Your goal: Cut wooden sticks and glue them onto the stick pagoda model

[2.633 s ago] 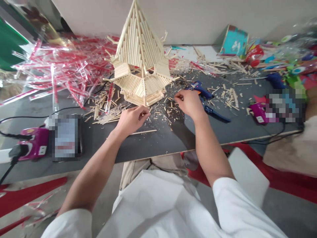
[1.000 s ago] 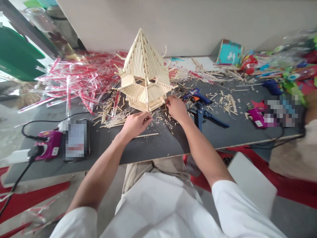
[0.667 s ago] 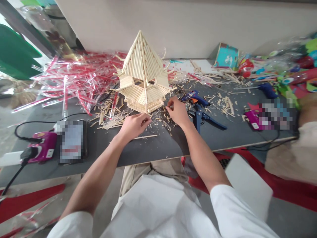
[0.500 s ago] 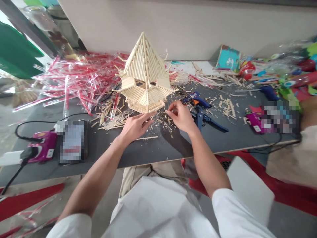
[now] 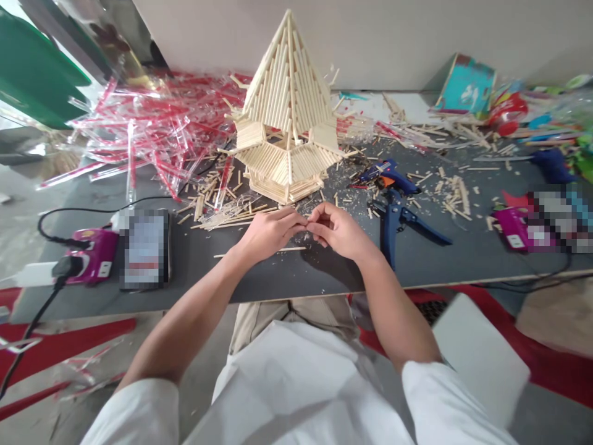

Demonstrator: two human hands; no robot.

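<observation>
Now your left hand point(image 5: 271, 233) and right hand point(image 5: 339, 230) half-curl, seemingly touching, any hold unclear; forward slip might knock stick house point(image 5: 290, 105), twelve o'clock.

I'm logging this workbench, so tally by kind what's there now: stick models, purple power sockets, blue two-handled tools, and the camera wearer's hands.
Stick model: 1
Purple power sockets: 2
Blue two-handled tool: 1
Left hand and right hand: 2
Total: 6
</observation>
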